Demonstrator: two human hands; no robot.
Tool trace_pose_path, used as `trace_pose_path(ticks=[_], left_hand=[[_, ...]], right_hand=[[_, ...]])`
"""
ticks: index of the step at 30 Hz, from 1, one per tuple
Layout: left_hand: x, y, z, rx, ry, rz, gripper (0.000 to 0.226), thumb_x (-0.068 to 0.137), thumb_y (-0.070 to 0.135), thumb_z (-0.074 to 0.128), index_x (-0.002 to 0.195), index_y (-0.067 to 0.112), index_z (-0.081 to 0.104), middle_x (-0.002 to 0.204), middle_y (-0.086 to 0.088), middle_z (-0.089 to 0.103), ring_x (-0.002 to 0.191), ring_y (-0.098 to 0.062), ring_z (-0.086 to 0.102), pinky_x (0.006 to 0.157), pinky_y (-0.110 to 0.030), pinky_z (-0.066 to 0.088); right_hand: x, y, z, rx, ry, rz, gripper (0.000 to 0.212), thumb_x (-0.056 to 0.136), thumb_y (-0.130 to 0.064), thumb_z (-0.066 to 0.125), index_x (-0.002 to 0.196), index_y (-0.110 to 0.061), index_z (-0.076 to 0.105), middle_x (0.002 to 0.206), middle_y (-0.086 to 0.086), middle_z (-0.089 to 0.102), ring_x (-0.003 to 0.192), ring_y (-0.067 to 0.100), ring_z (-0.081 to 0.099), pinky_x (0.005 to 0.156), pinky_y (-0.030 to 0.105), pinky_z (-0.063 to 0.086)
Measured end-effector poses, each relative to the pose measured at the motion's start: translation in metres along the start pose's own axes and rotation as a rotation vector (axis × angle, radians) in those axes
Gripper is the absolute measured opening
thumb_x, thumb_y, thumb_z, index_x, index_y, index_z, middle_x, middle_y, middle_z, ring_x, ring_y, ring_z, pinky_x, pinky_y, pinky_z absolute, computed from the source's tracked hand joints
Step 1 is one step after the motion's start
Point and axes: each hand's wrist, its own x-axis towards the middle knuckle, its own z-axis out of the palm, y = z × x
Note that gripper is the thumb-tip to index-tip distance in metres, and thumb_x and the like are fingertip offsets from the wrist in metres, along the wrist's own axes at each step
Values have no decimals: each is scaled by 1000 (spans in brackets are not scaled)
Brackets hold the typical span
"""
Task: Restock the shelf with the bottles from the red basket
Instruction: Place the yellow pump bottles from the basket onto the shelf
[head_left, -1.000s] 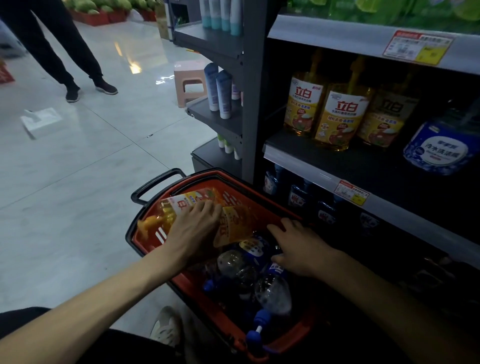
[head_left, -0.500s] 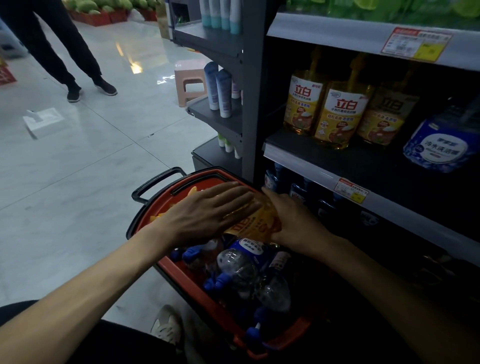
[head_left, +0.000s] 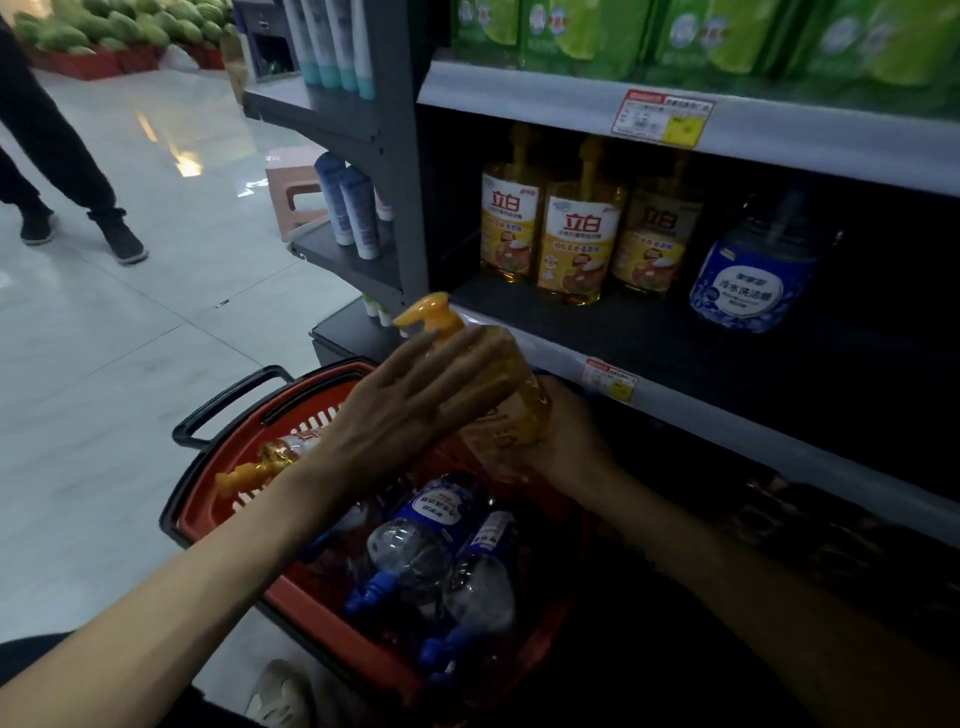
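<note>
Sitting at left, the red basket (head_left: 311, 613) holds one yellow bottle (head_left: 280, 457) lying flat and several blue-capped bottles (head_left: 426, 525). Above it the left grip (head_left: 415, 410) presses straight fingers on the tilted pump bottle (head_left: 519, 415) to steady it. The right grip (head_left: 571, 441) curls round its base, likely to carry it toward the matching bottles (head_left: 576, 244) on the shelf (head_left: 675, 338).

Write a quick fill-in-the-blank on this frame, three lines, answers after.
The left hand and right hand hold a pump bottle above the ____ basket.
____ yellow bottles stand together on the shelf.
Right of them stands a lone bottle with a ____ label.
Answers: red; three; blue.
</note>
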Motion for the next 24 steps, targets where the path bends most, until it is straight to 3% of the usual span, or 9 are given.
trace_pose_path(ticks=[3,5,7,11,14,16,18,21,24], left_hand=[[21,13,-10,-158,243,-181,85,89,19,73,159,23,25,166,-18,19,154,-35,22,126,-50,22],[32,23,-12,-331,255,-339,80,90,26,72,157,23,29,157,-16,32,138,-34,43,111,-52,44],[43,34,-11,-567,239,-559,81,88,32,72,157,25,30,148,-11,41,121,-26,54,89,-43,57],[71,49,1,-1187,139,-878,74,86,48,70,151,28,41,126,1,61,109,-13,65,87,-37,60],[95,60,6,-1363,104,-900,56,91,36,74,142,25,52,117,3,67,100,-7,68,76,-20,59],[111,64,9,-1448,139,-887,55,91,35,76,140,26,54,120,5,68,101,-6,69,77,-23,61],[126,66,10,-1550,175,-911,52,91,34,77,138,25,57,120,8,69,105,-10,71,85,-37,63],[149,70,11,-1612,213,-883,35,92,32,76,125,37,65,111,18,73,106,-9,70,89,-39,62],[174,70,15,-1579,271,-844,36,90,38,77,125,34,69,114,10,74,106,-9,70,88,-40,62]], right_hand=[[2,5,-11,122,118,16,42,81,4,78,117,-7,59,104,-1,63,108,27,64,66,1,46],[7,4,-16,231,184,92,47,76,9,79,110,-16,58,101,-10,63,103,18,65,62,4,48],[9,3,-22,303,215,141,71,64,5,89,125,-13,57,114,-6,65,102,11,63,70,9,48],[12,10,-39,328,312,183,87,63,-6,93,140,-16,52,130,3,65,120,21,61,91,32,50],[14,10,-55,350,370,162,87,61,-12,95,137,-17,53,129,3,66,119,22,62,98,42,53],[14,12,-65,373,404,154,87,61,-16,96,137,-20,53,130,2,66,120,22,62,100,46,53],[17,17,-73,373,443,120,84,62,-20,96,135,-21,53,128,0,66,118,21,63,97,44,55],[23,22,-81,377,518,98,84,61,-25,97,134,-22,55,128,0,66,116,18,63,92,39,57],[31,25,-85,473,571,112,72,67,-12,93,131,-18,59,117,-3,69,98,6,65,72,11,53]])
